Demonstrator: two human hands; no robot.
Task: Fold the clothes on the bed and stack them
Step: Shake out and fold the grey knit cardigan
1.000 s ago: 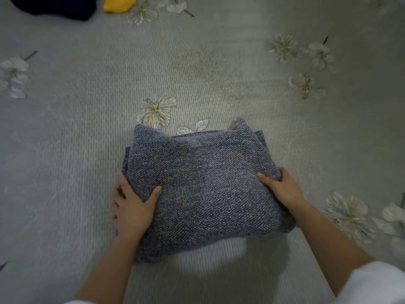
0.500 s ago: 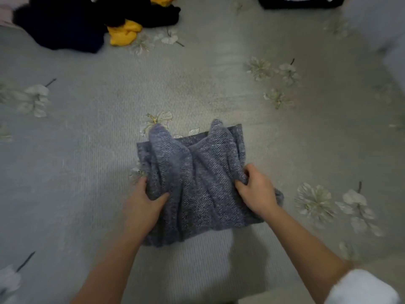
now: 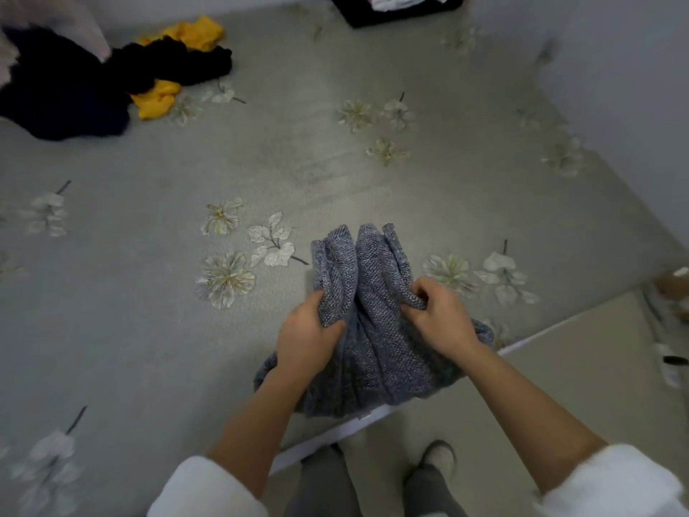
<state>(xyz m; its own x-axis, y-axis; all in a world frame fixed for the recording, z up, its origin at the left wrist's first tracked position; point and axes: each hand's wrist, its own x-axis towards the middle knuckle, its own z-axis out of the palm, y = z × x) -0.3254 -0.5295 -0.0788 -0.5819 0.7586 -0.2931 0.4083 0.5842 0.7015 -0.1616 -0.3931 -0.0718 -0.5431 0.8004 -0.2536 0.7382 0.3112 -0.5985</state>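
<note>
Gripping one grey knit garment (image 3: pixel 376 322), two hands, left hand (image 3: pixel 309 341) and right hand (image 3: pixel 441 317), fingers clenched in its folds.

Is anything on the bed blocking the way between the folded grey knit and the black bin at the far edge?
Nothing visible does. Both hands, left hand and right hand, grip the grey knit sweater; bare bedspread runs up to the black bin. The dark and yellow clothes lie far left.

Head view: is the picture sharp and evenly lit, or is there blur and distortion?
Head view: dim, flat light; the grey knit and both hands, left, right, fairly sharp; white sleeves and frame corners smeared; bed edge looks bent by the wide-angle lens.
</note>
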